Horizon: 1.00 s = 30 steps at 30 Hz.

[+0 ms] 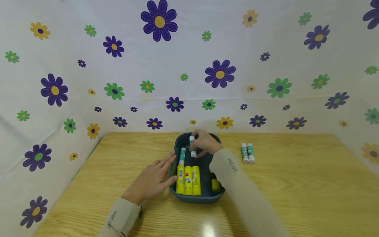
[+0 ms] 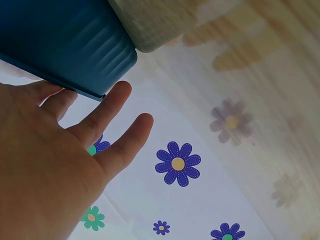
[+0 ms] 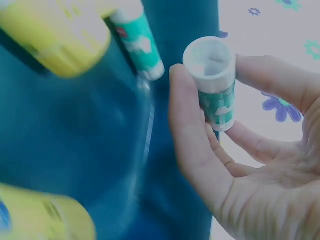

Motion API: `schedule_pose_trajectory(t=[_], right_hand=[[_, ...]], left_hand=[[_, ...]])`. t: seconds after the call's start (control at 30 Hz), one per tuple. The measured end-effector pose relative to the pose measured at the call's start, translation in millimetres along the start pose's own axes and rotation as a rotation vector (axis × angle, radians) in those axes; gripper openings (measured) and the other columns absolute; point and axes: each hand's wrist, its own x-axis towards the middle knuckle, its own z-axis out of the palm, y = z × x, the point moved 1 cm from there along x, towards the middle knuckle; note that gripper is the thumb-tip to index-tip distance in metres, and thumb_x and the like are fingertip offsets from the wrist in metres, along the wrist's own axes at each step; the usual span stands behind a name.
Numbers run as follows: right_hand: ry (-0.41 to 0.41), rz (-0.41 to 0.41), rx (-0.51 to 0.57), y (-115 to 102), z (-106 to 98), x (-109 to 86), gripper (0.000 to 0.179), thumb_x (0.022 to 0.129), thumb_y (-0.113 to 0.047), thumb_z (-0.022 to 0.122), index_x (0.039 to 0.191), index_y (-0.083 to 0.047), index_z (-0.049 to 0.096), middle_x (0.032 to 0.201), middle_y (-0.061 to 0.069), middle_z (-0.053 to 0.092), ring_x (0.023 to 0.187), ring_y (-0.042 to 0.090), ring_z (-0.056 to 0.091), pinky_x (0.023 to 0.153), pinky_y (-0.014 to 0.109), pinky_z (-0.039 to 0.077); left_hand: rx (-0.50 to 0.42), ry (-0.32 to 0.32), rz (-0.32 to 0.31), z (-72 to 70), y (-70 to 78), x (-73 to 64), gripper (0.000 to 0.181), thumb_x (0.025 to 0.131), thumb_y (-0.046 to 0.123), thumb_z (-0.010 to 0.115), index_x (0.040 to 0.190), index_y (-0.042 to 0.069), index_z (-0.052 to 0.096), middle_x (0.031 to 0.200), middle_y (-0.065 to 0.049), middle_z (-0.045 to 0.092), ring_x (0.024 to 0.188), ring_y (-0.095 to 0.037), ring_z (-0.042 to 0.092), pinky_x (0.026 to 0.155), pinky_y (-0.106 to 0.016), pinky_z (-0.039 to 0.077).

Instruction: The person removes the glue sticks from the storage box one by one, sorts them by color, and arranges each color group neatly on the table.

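Observation:
My right hand (image 1: 205, 142) pinches a green-and-white glue stick (image 3: 216, 102) between thumb and fingers, over the far part of a dark blue bin (image 1: 197, 199). In the right wrist view the stick's round white end faces the camera. My left hand (image 1: 155, 177) lies along the bin's left wall, its fingers straight and touching the rim (image 2: 85, 94). Inside the bin, three yellow glue sticks (image 1: 188, 181) lie side by side at the near left. Another green-and-white glue stick (image 1: 182, 156) lies beyond them along the left wall. One more yellow piece (image 1: 216, 186) shows at the near right, partly hidden by my right sleeve.
Two green-and-white glue sticks (image 1: 247, 153) lie side by side on the wooden table (image 1: 296, 194), right of the bin. A white sheet with printed flowers (image 1: 189, 65) hangs behind the table's far edge and along the sides.

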Motion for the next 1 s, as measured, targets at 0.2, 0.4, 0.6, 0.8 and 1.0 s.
schedule_pose_trajectory(t=[0.2,0.4,0.6,0.8,1.0], right_hand=[[-0.018,-0.050,0.013,-6.2,-20.0,-5.7,0.053,0.088,0.008,0.068,0.136,0.005,0.044,0.106,0.022,0.060,0.086,0.030,0.063,0.072,0.045,0.062],[-0.006,-0.050,0.009,-10.9,-37.9,-14.8,0.058,0.090,0.006,0.067,0.142,0.003,0.040,0.119,0.026,0.056,0.092,0.033,0.063,0.074,0.045,0.062],[-0.003,-0.057,0.017,-10.9,-51.3,-22.2,0.063,0.092,0.006,0.065,0.148,0.003,0.036,0.128,0.029,0.050,0.095,0.034,0.062,0.075,0.044,0.062],[0.005,-0.067,0.019,-6.7,-61.8,-27.9,0.065,0.092,0.005,0.065,0.149,0.002,0.034,0.129,0.029,0.047,0.094,0.034,0.061,0.074,0.044,0.062],[0.012,-0.079,0.005,1.9,-72.7,-31.1,0.066,0.093,0.005,0.065,0.150,0.003,0.032,0.130,0.030,0.046,0.097,0.036,0.061,0.077,0.046,0.061]], left_hand=[[0.002,0.002,-0.009,-0.4,-1.0,-1.8,0.074,0.104,0.048,0.051,0.160,0.005,0.029,0.168,-0.005,0.019,0.136,-0.046,0.045,0.108,-0.063,0.038],[0.002,0.004,-0.008,-0.5,-0.3,-1.3,0.074,0.104,0.048,0.051,0.160,0.006,0.029,0.168,-0.004,0.019,0.135,-0.045,0.045,0.108,-0.063,0.038],[-0.002,0.007,-0.002,-0.7,0.0,-1.6,0.073,0.104,0.047,0.051,0.160,0.005,0.029,0.168,-0.004,0.020,0.134,-0.045,0.046,0.108,-0.062,0.039],[0.001,0.009,0.005,-0.4,-0.8,-1.7,0.072,0.105,0.046,0.051,0.160,0.004,0.030,0.168,-0.005,0.020,0.135,-0.044,0.046,0.108,-0.062,0.039],[-0.003,0.003,0.003,-0.3,-0.3,-1.2,0.073,0.104,0.047,0.052,0.160,0.004,0.030,0.168,-0.006,0.020,0.136,-0.045,0.044,0.108,-0.063,0.038]])
